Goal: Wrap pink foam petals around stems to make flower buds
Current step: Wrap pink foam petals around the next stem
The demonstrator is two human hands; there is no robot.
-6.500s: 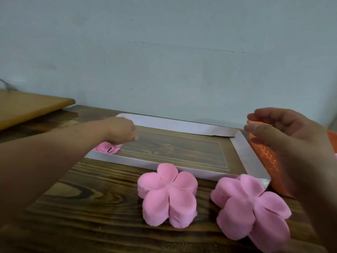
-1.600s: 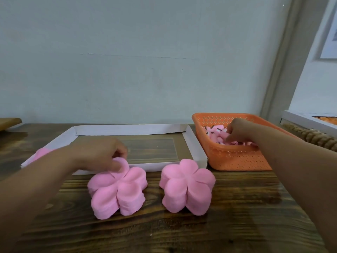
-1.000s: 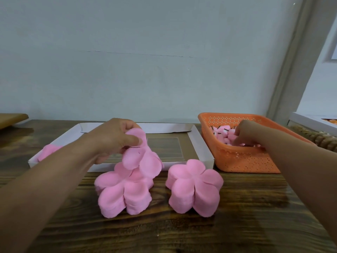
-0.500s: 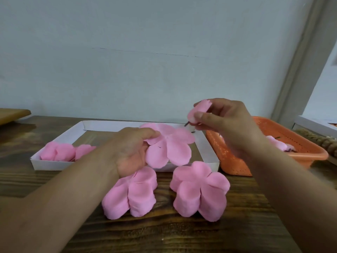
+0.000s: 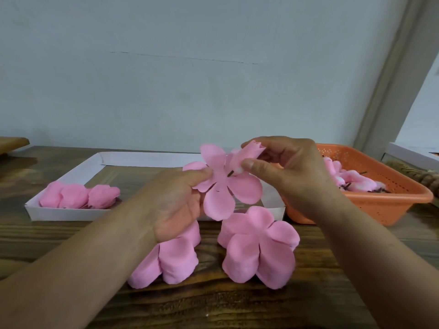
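Far left in the white tray (image 5: pixel 71 213), you have a few finished buds (image 5: pixel 79 197) lying together, so a small part of the job looks done. Nearer you on the wooden table (image 5: pixel 237 309) stand two stacks of cut petals: the left stack (image 5: pixel 171 260), partly hidden under your wrist, and the right stack (image 5: pixel 257 245). Both are thick, so I judge most of the wrapping is yet to come.

Your left hand (image 5: pixel 175 205) is raised above the left stack, thumb and fingers pinching one edge of a single five-lobed petal sheet (image 5: pixel 223 186), which faces you.

Just right of it, your right hand (image 5: pixel 289 172) pinches a small pink core on a stem (image 5: pixel 247 157) between thumb and curled fingers. The dark stem tip meets the sheet at about its centre; whether it has gone through, you cannot tell from here. The threading and wrapping for this bud appear to be just starting.

At the far right, the orange basket (image 5: pixel 384 205) holds more cores waiting.
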